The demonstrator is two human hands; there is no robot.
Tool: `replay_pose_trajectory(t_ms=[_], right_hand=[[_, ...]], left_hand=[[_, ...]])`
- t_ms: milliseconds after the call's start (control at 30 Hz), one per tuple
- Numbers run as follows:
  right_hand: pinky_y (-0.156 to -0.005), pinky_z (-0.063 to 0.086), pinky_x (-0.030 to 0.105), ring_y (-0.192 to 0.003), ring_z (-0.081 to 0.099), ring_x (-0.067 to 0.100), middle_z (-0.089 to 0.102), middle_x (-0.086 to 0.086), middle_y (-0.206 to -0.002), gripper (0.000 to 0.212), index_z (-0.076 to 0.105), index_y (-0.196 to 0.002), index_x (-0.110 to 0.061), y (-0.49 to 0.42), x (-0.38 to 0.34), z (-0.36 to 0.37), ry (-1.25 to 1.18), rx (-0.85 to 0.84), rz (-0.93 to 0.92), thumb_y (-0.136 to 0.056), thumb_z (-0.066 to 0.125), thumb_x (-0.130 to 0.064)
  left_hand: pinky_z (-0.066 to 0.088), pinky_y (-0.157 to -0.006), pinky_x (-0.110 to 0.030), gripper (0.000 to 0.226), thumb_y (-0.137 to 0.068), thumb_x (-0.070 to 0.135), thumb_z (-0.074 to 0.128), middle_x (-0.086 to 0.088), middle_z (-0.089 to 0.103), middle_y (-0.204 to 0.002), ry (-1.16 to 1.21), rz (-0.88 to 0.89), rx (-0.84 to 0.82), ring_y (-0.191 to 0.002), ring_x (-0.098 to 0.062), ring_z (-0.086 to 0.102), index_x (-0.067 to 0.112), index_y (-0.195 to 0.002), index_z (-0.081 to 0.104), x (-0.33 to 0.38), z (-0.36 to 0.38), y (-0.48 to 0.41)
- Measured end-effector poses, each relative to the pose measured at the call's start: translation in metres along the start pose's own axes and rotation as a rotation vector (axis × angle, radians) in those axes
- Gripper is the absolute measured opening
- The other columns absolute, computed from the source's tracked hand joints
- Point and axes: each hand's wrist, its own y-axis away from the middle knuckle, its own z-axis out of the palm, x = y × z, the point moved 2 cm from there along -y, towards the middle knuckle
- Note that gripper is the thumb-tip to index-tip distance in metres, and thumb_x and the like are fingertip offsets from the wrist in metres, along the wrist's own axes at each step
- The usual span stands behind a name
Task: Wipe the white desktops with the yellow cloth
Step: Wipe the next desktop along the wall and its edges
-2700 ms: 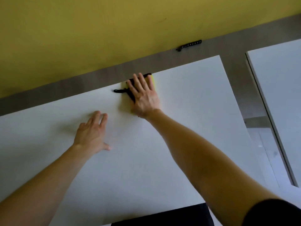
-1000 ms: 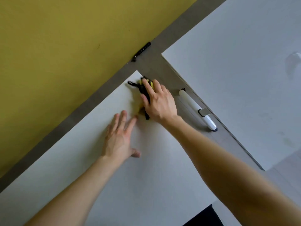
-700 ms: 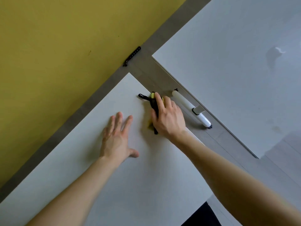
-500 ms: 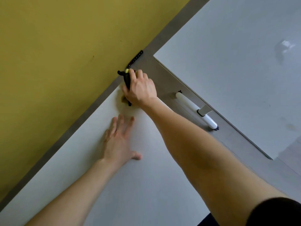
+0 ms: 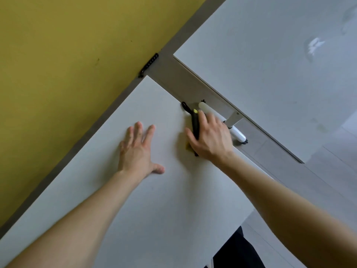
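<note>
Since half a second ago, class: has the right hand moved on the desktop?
Yes. The right hand has pulled back from the far corner of the desktop, along its right edge, toward the person.

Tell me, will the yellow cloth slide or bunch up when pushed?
Likely slides: the right hand presses the yellow cloth flat on the smooth white desktop. Probably floppy, so unpressed edges may bunch; it is mostly hidden.

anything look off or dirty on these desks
Yes: the right desk shows faint brownish smudges toward its near end and a streaky white sheen further up, so it may be unwiped. Nothing stands out on the near desk.
</note>
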Motion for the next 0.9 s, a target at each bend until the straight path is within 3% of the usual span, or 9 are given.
replay_pose_trajectory(t_ms=[167, 267, 467, 633, 767, 900], right_hand=[[-0.088, 0.047, 0.046, -0.114, 0.062, 0.038, 0.06, 0.012, -0.127, 0.071, 0.049, -0.145, -0.014, -0.104, -0.092, 0.015, -0.052, -0.012, -0.049, -0.095, 0.052, -0.064], [-0.087, 0.047, 0.045, -0.113, 0.063, 0.037, 0.06, 0.013, -0.127, 0.068, 0.052, -0.143, -0.014, -0.11, -0.096, 0.018, -0.062, -0.013, -0.047, -0.095, 0.054, -0.064], [-0.08, 0.049, 0.043, -0.098, 0.062, 0.038, 0.06, 0.009, -0.109, 0.06, 0.056, -0.137, -0.019, 0.046, 0.035, -0.004, -0.077, 0.065, 0.072, -0.093, 0.06, -0.06], [-0.085, 0.052, 0.045, -0.101, 0.061, 0.035, 0.059, 0.008, -0.114, 0.063, 0.049, -0.146, -0.023, 0.133, 0.109, -0.025, 0.048, -0.018, 0.102, -0.099, 0.051, -0.065], [-0.086, 0.048, 0.048, -0.103, 0.061, 0.038, 0.061, 0.011, -0.112, 0.061, 0.053, -0.135, -0.018, 0.065, 0.046, -0.007, 0.045, 0.068, 0.076, -0.1, 0.043, -0.068], [-0.087, 0.046, 0.049, -0.103, 0.06, 0.039, 0.06, 0.013, -0.117, 0.062, 0.052, -0.141, -0.014, -0.005, -0.025, 0.005, 0.039, 0.094, 0.037, -0.097, 0.046, -0.058]], left_hand=[[0.021, -0.133, -0.054, 0.157, -0.056, 0.075, 0.094, -0.006, -0.019, -0.18, 0.021, -0.005, -0.007, -0.167, -0.03, -0.014, 0.032, -0.172, -0.003, -0.006, 0.005, -0.005], [0.02, -0.133, -0.053, 0.157, -0.055, 0.076, 0.094, -0.006, -0.017, -0.181, 0.031, -0.005, -0.01, -0.168, -0.03, -0.012, 0.032, -0.172, -0.001, -0.006, 0.006, -0.008], [0.022, -0.133, -0.055, 0.159, -0.054, 0.073, 0.096, -0.004, -0.012, -0.181, 0.038, -0.009, 0.003, -0.168, -0.033, -0.007, 0.04, -0.17, -0.007, -0.003, 0.003, -0.003], [0.02, -0.134, -0.055, 0.159, -0.053, 0.071, 0.097, -0.005, -0.009, -0.181, 0.068, -0.012, 0.014, -0.168, -0.033, -0.006, 0.038, -0.171, -0.003, -0.001, 0.005, -0.002], [0.018, -0.134, -0.052, 0.154, -0.055, 0.072, 0.096, -0.002, -0.009, -0.182, 0.088, -0.019, 0.022, -0.168, -0.028, -0.007, 0.041, -0.171, 0.0, -0.005, 0.006, 0.001], [0.022, -0.132, -0.049, 0.121, -0.077, 0.057, 0.091, -0.01, 0.003, -0.181, 0.109, 0.003, 0.156, -0.168, -0.028, 0.006, 0.031, -0.171, 0.02, 0.003, 0.019, 0.03]])
